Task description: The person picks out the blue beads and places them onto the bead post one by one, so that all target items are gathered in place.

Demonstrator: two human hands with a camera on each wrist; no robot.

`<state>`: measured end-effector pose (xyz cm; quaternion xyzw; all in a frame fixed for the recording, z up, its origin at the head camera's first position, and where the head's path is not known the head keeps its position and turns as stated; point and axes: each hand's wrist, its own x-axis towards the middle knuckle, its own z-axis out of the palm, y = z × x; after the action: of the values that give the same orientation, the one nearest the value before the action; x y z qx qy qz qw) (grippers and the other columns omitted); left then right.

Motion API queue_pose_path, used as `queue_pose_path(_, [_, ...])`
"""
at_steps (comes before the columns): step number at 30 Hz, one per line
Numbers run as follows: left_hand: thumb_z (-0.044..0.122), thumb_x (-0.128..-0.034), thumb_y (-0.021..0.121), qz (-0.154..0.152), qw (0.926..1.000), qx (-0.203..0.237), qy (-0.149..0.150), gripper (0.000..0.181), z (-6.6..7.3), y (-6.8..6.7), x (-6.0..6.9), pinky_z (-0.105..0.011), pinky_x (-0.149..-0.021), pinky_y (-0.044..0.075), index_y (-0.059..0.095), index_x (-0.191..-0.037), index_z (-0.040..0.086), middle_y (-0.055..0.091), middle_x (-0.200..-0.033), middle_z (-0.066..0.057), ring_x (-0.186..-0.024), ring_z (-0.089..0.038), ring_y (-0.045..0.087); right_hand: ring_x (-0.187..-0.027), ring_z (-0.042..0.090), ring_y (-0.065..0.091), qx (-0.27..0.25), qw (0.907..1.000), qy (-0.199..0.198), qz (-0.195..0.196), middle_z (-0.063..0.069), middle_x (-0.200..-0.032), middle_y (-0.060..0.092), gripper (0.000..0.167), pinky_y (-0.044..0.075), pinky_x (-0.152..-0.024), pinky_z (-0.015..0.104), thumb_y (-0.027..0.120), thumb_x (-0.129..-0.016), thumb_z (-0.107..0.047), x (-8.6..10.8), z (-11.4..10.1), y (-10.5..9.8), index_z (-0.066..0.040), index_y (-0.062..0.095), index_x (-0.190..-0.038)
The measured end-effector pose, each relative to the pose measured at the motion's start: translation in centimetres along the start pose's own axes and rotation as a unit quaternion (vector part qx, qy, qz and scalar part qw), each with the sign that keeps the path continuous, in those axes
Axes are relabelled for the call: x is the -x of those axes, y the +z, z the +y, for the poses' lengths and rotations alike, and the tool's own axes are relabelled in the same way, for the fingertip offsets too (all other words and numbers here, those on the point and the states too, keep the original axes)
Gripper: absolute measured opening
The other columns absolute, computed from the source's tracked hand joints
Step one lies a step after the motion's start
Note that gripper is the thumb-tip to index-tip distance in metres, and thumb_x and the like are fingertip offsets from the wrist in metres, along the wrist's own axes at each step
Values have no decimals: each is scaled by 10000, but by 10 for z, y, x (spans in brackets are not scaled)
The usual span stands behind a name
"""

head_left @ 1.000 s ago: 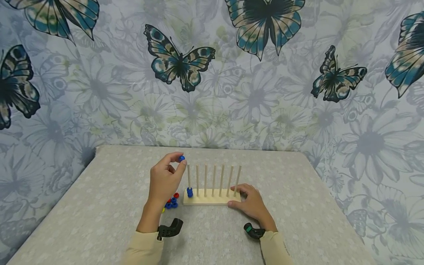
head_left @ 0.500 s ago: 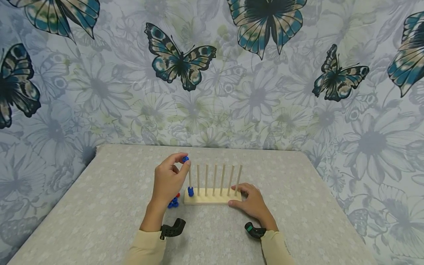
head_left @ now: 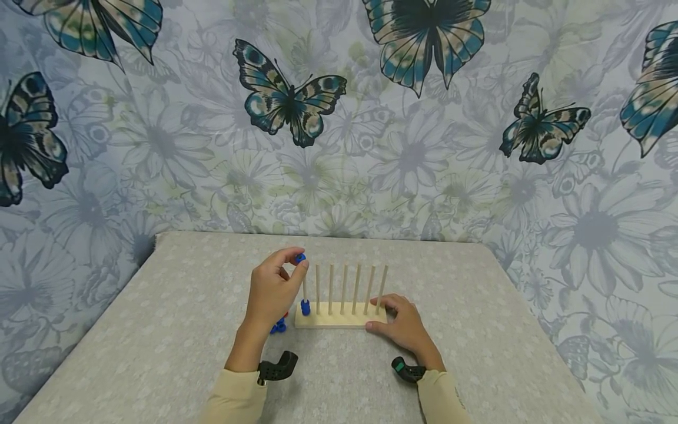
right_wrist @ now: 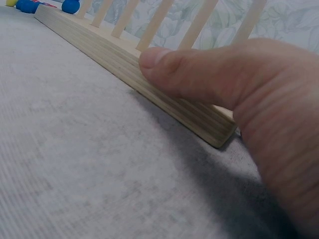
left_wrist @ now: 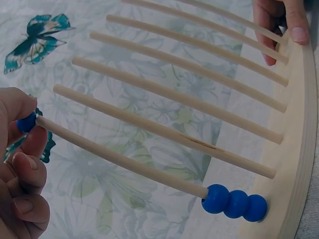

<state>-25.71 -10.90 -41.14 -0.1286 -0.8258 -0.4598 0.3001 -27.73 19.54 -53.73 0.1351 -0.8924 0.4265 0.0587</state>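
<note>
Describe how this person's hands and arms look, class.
The left hand and right hand are ungloved. The left sleeve and right sleeve are beige. The left wrist device and right wrist device are black and bent, the latter with a green patch.

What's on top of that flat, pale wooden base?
Seven upright, pale wooden pegs stand on the base, with three round blue beads stacked on the leftmost. The right hand covers part of one end; the surface beneath hand and beads is hidden.

The light is soft. A dark shadow (right_wrist: 202,167) lies under the right hand (right_wrist: 259,84). The left wrist view bends the sticks (left_wrist: 169,132).
</note>
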Motion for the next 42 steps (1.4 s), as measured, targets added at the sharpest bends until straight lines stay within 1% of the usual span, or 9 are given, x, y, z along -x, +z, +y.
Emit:
queue_pose_path(7, [261,-940,713,5,9999,-134,100,232,0,0,1,-236,-503,450,729,-1162,194,702,-960,27,-536,-83,492,-1156,130,595,32,10000,-73,36,-196,-1178,662,485,451,-1017,454,882,-684,-540,0,0,0,-365,707,-1101])
queue_pose_path(10, [255,-937,716,-7,9998,-179,110,233,1,0,1,-239,-509,454,730,-1162,195,703,-960,25,-544,-84,497,-1163,122,591,14,10000,-26,11,-208,-1178,657,482,442,-1030,452,885,-680,-541,0,-1,0,-380,702,-1095])
queue_pose_path(14, [256,-934,718,-76,9994,-286,156,232,0,1,0,-243,-515,457,732,-1157,196,700,-960,23,-551,-83,498,-1175,126,589,16,10000,-6,31,-201,-1188,660,487,441,-1039,454,887,-685,-528,1,0,0,-361,703,-1103])
queue_pose_path(17, [259,-934,716,-118,9991,-356,194,230,-1,1,0,-244,-520,459,732,-1152,190,698,-959,23,-554,-80,498,-1179,149,592,24,9999,-74,76,-177,-1197,667,488,438,-1037,477,886,-695,-512,2,0,0,-331,707,-1112])
queue_pose_path(22, [262,-934,715,-137,9988,-421,224,236,-2,2,0,-241,-531,465,729,-1156,185,696,-960,25,-559,-75,502,-1159,137,589,32,9999,-86,68,-194,-1189,660,475,429,-1037,476,885,-694,-516,1,-1,1,-356,703,-1103])
queue_pose_path(28, [261,-918,738,-143,9983,-517,215,242,-2,2,1,-243,-545,460,734,-1146,181,697,-947,27,-571,-79,500,-1124,103,588,33,10000,-35,54,-223,-1175,656,474,430,-1028,447,889,-683,-524,0,-1,0,-373,700,-1090])
queue_pose_path(31, [261,-919,737,-171,9983,-526,172,244,-3,2,1,-245,-547,456,735,-1147,174,694,-948,28,-577,-85,496,-1135,103,589,44,10000,-37,73,-229,-1174,656,468,417,-1046,459,884,-682,-537,-1,1,1,-376,699,-1080])
queue_pose_path(37, [263,-921,735,-169,9982,-533,198,238,-5,3,2,-239,-545,454,734,-1143,179,692,-946,26,-576,-78,489,-1155,112,587,23,10000,4,51,-234,-1175,656,471,411,-1059,465,881,-679,-550,0,2,2,-378,700,-1078])
queue_pose_path(42, [265,-922,734,-190,9979,-585,202,239,-5,3,1,-239,-540,448,731,-1143,175,694,-944,24,-565,-77,482,-1161,145,584,2,10000,6,64,-213,-1178,657,474,360,-1097,517,883,-684,-535,1,-1,1,-385,702,-1097])
